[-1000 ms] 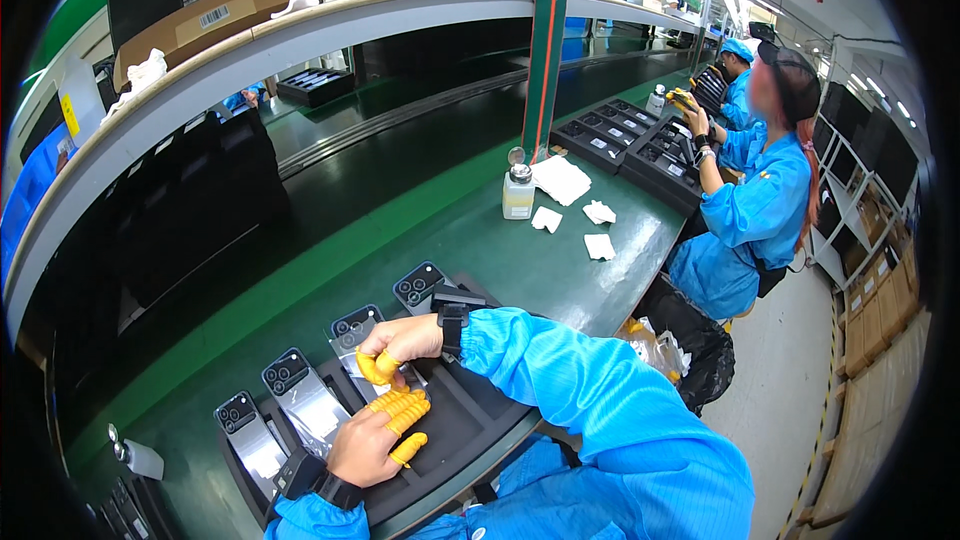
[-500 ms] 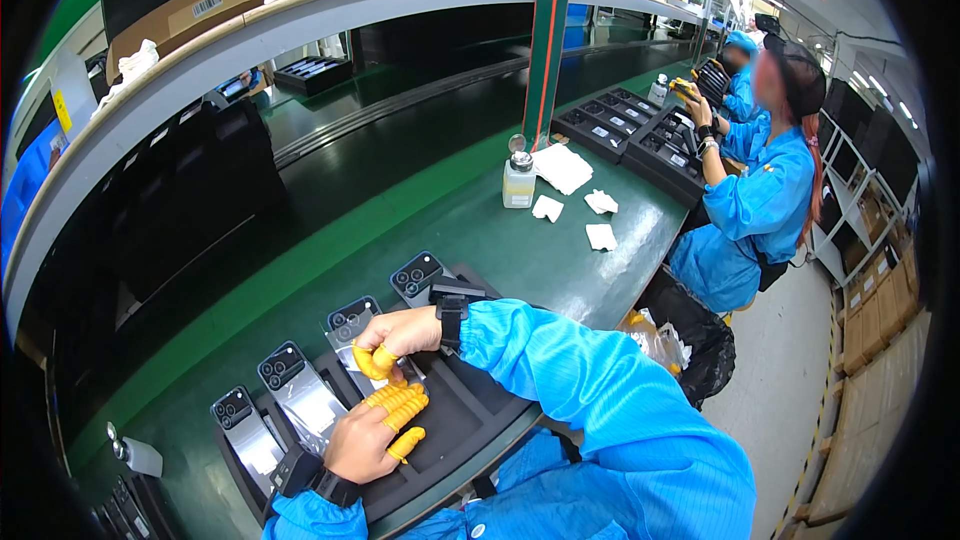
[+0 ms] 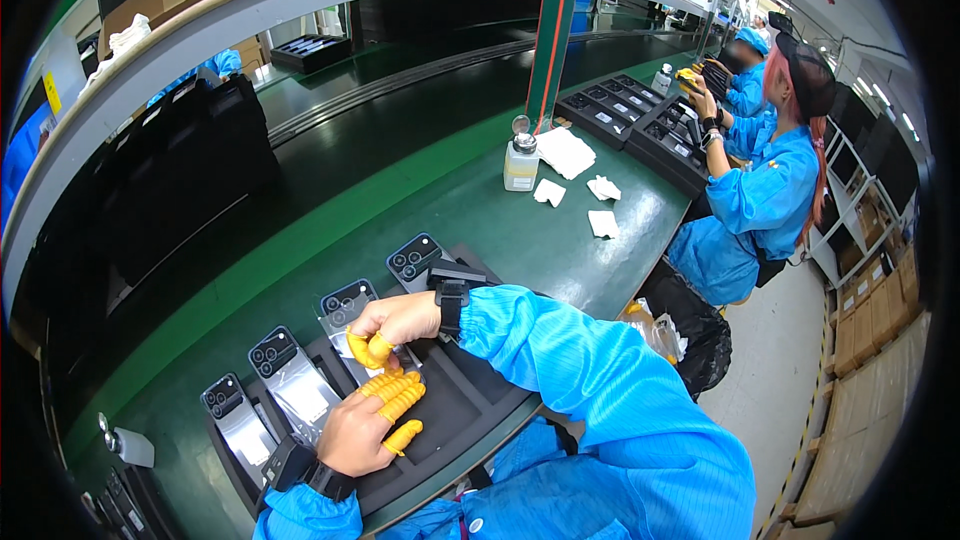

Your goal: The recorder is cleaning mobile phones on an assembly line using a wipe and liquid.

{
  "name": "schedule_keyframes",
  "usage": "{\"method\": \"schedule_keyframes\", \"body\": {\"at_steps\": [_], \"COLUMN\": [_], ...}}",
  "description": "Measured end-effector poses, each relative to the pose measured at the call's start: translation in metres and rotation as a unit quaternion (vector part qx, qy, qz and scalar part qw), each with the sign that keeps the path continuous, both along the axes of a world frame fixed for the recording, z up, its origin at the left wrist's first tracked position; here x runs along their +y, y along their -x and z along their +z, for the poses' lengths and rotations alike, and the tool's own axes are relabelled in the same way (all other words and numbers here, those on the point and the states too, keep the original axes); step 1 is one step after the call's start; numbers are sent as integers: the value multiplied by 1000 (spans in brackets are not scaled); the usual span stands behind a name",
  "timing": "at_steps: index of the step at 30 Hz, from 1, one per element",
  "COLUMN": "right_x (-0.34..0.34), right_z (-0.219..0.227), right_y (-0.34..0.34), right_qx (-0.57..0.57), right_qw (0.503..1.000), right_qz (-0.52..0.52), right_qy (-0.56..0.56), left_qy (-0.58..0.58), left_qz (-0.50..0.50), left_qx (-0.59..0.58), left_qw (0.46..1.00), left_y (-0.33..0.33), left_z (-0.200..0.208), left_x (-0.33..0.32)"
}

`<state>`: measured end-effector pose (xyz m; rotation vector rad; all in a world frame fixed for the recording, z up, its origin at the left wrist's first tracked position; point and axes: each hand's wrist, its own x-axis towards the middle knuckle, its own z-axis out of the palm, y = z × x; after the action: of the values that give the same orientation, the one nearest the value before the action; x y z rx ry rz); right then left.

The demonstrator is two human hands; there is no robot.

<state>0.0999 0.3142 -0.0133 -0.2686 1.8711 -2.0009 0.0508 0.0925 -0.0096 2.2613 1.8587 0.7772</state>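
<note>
Several phones stand in a row in a black foam tray [image 3: 455, 430], camera ends up, with silvery backs. My left hand [image 3: 365, 430], in yellow finger cots, lies across the lower end of one phone [image 3: 348, 305]. Its fingers are stretched out side by side, with the thumb apart. Just above them, my right hand [image 3: 392, 325] is closed, its yellow-covered thumb and finger curled together at that phone's lower part. What it pinches is hidden. Left of my hands lean a second phone [image 3: 300, 390] and a third [image 3: 240, 425]. Another phone [image 3: 415, 258] stands beyond my right wrist.
A dispenser bottle [image 3: 521, 162], white wipes [image 3: 566, 153] and smaller folded pieces lie on the green bench [image 3: 440, 195]. Another bottle [image 3: 128, 443] is at lower left. To the right, a co-worker [image 3: 765, 180] in blue sits by black trays [image 3: 670, 145]. A black bag [image 3: 700, 350] hangs below.
The whole view has shifted slightly. My hands keep nearly the same pose over the same phone. At the far left, another person's blue sleeve shows behind the dark boxes.
</note>
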Motion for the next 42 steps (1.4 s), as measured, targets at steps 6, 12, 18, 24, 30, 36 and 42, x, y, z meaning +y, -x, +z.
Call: {"method": "schedule_keyframes", "body": {"at_steps": [6, 12, 18, 24, 30, 36, 42], "right_x": [0, 1, -2, 0, 0, 2, 1], "right_z": [-3, -2, -1, -8, -4, -3, -6], "right_y": [1, 1, 0, 1, 2, 1, 1], "right_qx": [2, 5, 7, 19, 2, 1, 2], "right_qw": [1000, 1000, 1000, 999, 1000, 1000, 999], "right_qz": [-6, -5, -26, -20, -3, -10, -10], "right_qy": [-2, 0, 4, 23, 31, 24, 33], "left_qy": [13, 11, 25, 56, 50, 43, 43], "left_qz": [0, -8, -10, -18, -12, -14, -10], "left_qx": [1, -1, -13, -23, -11, -8, -2], "left_qw": [1000, 1000, 1000, 998, 999, 999, 999], "left_y": [0, 1, -1, 2, 3, 2, 2], "left_z": [3, 6, 8, 7, 4, 4, 2], "left_x": [0, 1, -2, -3, -6, -3, -4]}}
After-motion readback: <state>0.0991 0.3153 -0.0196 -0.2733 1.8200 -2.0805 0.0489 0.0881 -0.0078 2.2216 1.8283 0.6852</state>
